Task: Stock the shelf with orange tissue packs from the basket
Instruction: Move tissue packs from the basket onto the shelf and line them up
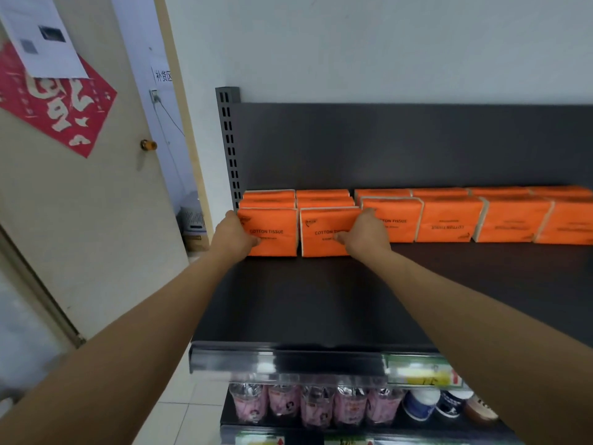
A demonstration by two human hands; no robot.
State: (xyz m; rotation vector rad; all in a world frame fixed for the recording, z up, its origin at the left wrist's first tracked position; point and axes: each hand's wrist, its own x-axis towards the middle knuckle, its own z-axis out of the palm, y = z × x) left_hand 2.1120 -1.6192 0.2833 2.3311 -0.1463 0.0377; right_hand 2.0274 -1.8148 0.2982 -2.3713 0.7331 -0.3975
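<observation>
At the left end of the dark shelf [321,300], in the middle of the frame, we have both hands on the front of the stock. Our left hand [236,234] grips the leftmost pack [276,234] by its outer edge, thumb laid across the orange face and the other fingers wrapped out of sight round the side. Our right hand [365,234] holds the second pack [322,234] the same way from its right edge, thumb on the printed face, fingers curled over the top corner. Both packs stand upright on the shelf, side by side with a thin gap between them, and each has two more packs standing behind it towards the back panel [385,146].

To the right of our hands, the row of orange tissue packs [481,220] runs to the right edge of the frame, two deep, so the back of the shelf is filled across its whole visible width. We judge the job well along: the back layers are in, and these two packs start a further layer forward at the left. What is left, if it is meant to be filled, is the wide bare strip of shelf in front of the row, towards the bottom of the frame. The basket is not in view, so we cannot tell how many packs are left in it.
</observation>
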